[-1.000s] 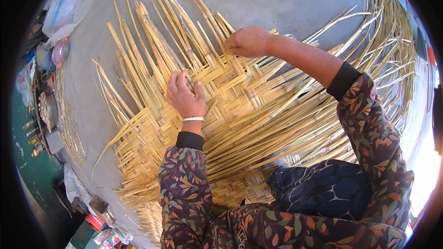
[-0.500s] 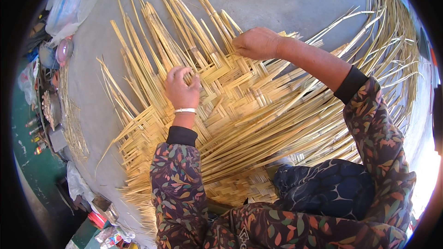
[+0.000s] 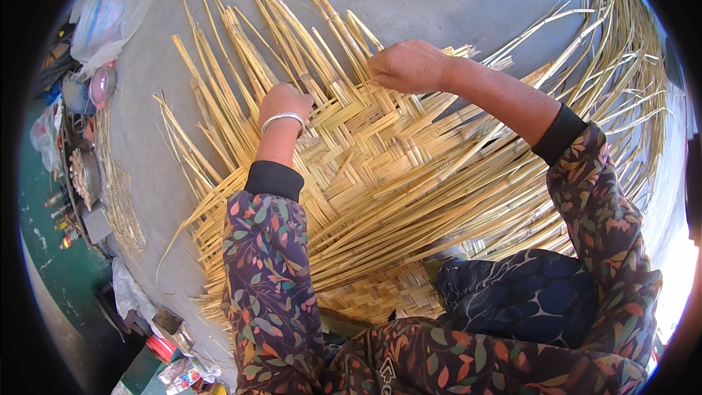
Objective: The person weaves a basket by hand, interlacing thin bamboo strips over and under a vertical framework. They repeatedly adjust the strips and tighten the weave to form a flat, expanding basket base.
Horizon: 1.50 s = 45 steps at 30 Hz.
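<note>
A herringbone-woven mat of flattened reed strips (image 3: 365, 153) lies on the grey floor, its pale yellow strip ends fanning out loose along the far edge. At that edge my left hand (image 3: 284, 104), with a white bracelet at its wrist, is closed around the base of the upright strips; its fingertips are hidden behind the back of the hand. Farther right, my right hand (image 3: 409, 67) is closed on strips at the weave's edge, and the fingers hide which ones. Between both hands, several loose strip ends (image 3: 322, 58) point away from me.
A thick bundle of long strips (image 3: 439, 197) crosses the mat near my bent knee (image 3: 519, 292). More thin reeds (image 3: 629, 66) curve along the right side. To the left stand a plastic bag (image 3: 106, 18), a pink round item (image 3: 102, 86) and assorted clutter beside a green surface (image 3: 51, 227).
My left hand has moved slightly up and left and turned over, its curled, parted fingers now closed at the strips. The right hand stays in nearly the same place.
</note>
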Each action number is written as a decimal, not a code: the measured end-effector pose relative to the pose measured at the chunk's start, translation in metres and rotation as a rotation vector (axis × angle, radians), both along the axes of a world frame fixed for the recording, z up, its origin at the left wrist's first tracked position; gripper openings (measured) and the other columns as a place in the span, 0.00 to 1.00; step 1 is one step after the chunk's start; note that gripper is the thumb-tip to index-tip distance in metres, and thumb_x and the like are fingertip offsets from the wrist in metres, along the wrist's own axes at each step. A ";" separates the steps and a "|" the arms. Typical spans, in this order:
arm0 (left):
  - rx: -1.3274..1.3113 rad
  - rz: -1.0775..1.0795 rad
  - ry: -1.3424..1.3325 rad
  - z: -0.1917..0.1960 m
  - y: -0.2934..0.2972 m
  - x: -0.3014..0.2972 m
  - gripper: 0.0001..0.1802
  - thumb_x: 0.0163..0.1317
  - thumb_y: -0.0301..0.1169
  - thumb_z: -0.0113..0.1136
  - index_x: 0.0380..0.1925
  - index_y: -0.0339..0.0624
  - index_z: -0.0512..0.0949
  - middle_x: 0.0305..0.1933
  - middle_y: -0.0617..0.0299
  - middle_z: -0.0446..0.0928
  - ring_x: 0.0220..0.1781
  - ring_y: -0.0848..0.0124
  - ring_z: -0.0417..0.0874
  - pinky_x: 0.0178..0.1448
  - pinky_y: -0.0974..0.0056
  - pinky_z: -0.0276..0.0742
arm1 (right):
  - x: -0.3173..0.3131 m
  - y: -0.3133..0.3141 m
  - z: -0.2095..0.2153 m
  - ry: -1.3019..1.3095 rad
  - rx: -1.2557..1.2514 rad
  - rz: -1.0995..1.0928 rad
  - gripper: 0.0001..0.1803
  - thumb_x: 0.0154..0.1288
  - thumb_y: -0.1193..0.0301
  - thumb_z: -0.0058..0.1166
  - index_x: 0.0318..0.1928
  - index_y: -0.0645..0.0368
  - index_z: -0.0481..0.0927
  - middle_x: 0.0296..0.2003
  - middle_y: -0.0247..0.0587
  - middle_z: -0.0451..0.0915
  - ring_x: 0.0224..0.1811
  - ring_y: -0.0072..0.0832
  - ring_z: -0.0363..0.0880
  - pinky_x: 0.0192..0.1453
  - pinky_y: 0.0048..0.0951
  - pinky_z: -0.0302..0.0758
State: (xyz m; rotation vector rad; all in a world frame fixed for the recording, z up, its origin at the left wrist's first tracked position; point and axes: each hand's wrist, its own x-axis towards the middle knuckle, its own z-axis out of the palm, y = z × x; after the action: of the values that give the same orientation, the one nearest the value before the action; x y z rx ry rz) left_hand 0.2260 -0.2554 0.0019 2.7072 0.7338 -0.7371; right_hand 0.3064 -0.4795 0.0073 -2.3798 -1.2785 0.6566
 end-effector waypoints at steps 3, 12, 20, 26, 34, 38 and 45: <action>-0.198 0.156 -0.211 -0.012 0.012 -0.012 0.13 0.52 0.35 0.57 0.30 0.36 0.82 0.30 0.52 0.82 0.32 0.57 0.82 0.38 0.59 0.76 | 0.000 0.001 0.000 0.017 0.003 -0.006 0.11 0.62 0.64 0.49 0.27 0.57 0.71 0.25 0.43 0.76 0.31 0.43 0.76 0.37 0.43 0.72; -0.602 0.593 -0.312 -0.016 0.018 -0.027 0.10 0.53 0.30 0.60 0.33 0.35 0.81 0.19 0.62 0.76 0.17 0.72 0.75 0.24 0.66 0.71 | 0.007 0.000 -0.005 0.089 -0.082 0.014 0.13 0.63 0.60 0.48 0.28 0.54 0.72 0.28 0.42 0.77 0.36 0.42 0.76 0.40 0.44 0.70; 0.004 0.094 -0.572 -0.028 -0.006 -0.043 0.09 0.54 0.35 0.60 0.27 0.41 0.73 0.25 0.51 0.77 0.29 0.53 0.79 0.35 0.56 0.74 | 0.010 0.005 -0.011 0.056 -0.046 0.039 0.14 0.62 0.60 0.51 0.26 0.56 0.70 0.24 0.44 0.75 0.32 0.45 0.74 0.36 0.46 0.68; 0.012 -0.219 -0.807 -0.025 -0.029 -0.089 0.11 0.57 0.31 0.58 0.42 0.45 0.77 0.43 0.58 0.73 0.46 0.59 0.73 0.51 0.58 0.69 | 0.012 0.006 -0.010 -0.034 -0.051 0.054 0.12 0.62 0.61 0.50 0.28 0.55 0.71 0.26 0.44 0.76 0.33 0.45 0.76 0.36 0.46 0.69; 0.124 -0.416 -0.739 -0.029 -0.033 -0.107 0.21 0.58 0.34 0.57 0.52 0.43 0.73 0.55 0.60 0.71 0.60 0.58 0.66 0.62 0.53 0.60 | 0.007 0.008 0.000 -0.078 -0.117 0.057 0.13 0.63 0.60 0.50 0.29 0.54 0.72 0.27 0.43 0.78 0.34 0.43 0.78 0.39 0.45 0.72; 0.126 -0.470 -0.685 -0.024 -0.031 -0.109 0.23 0.58 0.33 0.57 0.55 0.45 0.72 0.57 0.62 0.69 0.60 0.59 0.65 0.62 0.54 0.59 | 0.007 0.005 -0.003 -0.056 -0.115 0.064 0.13 0.64 0.59 0.49 0.30 0.54 0.73 0.27 0.43 0.78 0.34 0.44 0.78 0.40 0.44 0.73; 0.184 -0.542 -0.677 -0.031 -0.028 -0.109 0.24 0.53 0.33 0.61 0.53 0.46 0.73 0.55 0.64 0.70 0.59 0.63 0.66 0.59 0.56 0.60 | 0.002 0.003 -0.004 -0.086 -0.156 0.057 0.12 0.63 0.59 0.49 0.32 0.53 0.74 0.29 0.43 0.79 0.35 0.43 0.78 0.39 0.45 0.73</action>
State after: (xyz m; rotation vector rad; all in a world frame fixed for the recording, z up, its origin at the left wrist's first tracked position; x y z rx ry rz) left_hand 0.1166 -0.2835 -0.0287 3.0482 -0.1004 0.2030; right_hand 0.3081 -0.4760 0.0028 -2.5303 -1.3821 0.7013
